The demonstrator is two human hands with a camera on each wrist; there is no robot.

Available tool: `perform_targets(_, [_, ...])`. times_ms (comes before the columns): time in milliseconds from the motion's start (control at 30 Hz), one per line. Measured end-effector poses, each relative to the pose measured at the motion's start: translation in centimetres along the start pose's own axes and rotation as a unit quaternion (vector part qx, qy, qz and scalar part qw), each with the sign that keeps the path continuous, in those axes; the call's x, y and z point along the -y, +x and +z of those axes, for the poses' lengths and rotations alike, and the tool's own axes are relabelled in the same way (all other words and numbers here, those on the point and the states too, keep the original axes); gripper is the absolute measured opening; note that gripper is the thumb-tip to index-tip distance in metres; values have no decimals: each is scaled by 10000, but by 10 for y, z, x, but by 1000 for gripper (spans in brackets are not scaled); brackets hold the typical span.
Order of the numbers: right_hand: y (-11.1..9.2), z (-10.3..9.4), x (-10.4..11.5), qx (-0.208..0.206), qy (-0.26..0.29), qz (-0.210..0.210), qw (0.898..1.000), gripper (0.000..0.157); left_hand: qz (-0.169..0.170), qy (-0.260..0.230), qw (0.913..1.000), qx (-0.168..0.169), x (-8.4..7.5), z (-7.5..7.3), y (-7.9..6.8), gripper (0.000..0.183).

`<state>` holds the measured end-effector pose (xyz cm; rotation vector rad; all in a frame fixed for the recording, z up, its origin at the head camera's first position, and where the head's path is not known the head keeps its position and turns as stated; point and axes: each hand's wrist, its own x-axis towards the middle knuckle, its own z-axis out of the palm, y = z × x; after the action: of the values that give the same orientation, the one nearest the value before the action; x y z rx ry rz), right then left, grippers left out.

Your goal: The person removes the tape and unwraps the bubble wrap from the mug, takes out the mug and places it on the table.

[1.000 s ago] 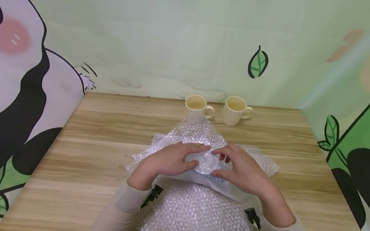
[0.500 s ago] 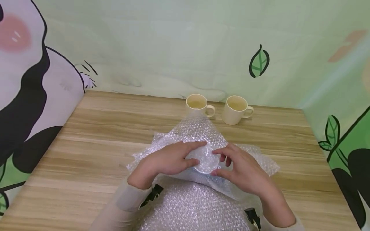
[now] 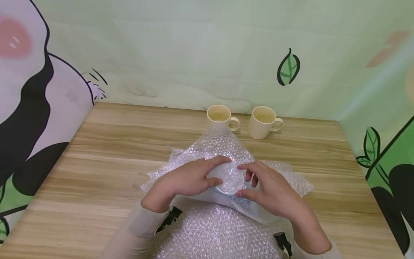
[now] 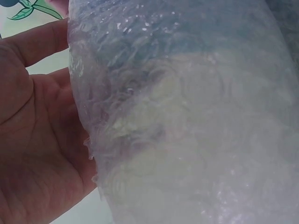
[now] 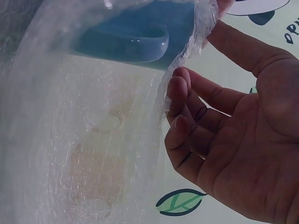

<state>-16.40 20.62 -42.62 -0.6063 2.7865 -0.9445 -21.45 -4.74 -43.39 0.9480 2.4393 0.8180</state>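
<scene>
A blue mug (image 5: 135, 39) shows through layers of bubble wrap (image 5: 93, 140) in the right wrist view, its handle toward my right hand. In the head view, its round end (image 3: 230, 178) faces up through the wrap. My left hand (image 3: 191, 178) holds the bundle from the left, thumb in front and index finger curved behind. On the other side, my right hand (image 3: 275, 189) grips the wrap's edge against the mug between thumb and index finger, its other fingers curled. The left wrist view shows fingers partly hidden behind the wrap (image 4: 187, 140).
Two cream mugs, a left one (image 3: 219, 114) and a right one (image 3: 261, 124), stand at the back of the wooden table (image 3: 113, 151). A wrap corner overlaps the left mug's front. More bubble wrap (image 3: 220, 233) spreads toward me. A printed backdrop (image 3: 181, 57) stands behind.
My left index finger has gone from lying straight across the top to bending around the round end's back edge. The right hand and the bundle have hardly moved.
</scene>
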Motion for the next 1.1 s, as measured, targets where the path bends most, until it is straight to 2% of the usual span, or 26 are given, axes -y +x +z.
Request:
perform_targets(200, [0, -1, 0, 23, 10, 10, 10000, 61, 92, -83, 9999, -26, 0, -1, 0, 54])
perform_targets(567, [1, 0, -1, -9, 10, -69, 10000, 57, -3, -196, 9998, -68, 0, 1, -1, 49])
perform_targets(767, [-1, 2, 0, -43, 8, -36, 10000, 52, 18, -70, 9999, -144, -1, 2, -2, 49])
perform_targets(900, [-2, 3, 2, -116, -14, 9, 9999, 51, 80, 173, 9993, -317, -2, 2, -2, 48])
perform_targets(1100, [-4, 1, 5, -313, -140, -106, 9994, 51, 540, 648, 9925, -883, -6, 1, -1, 47])
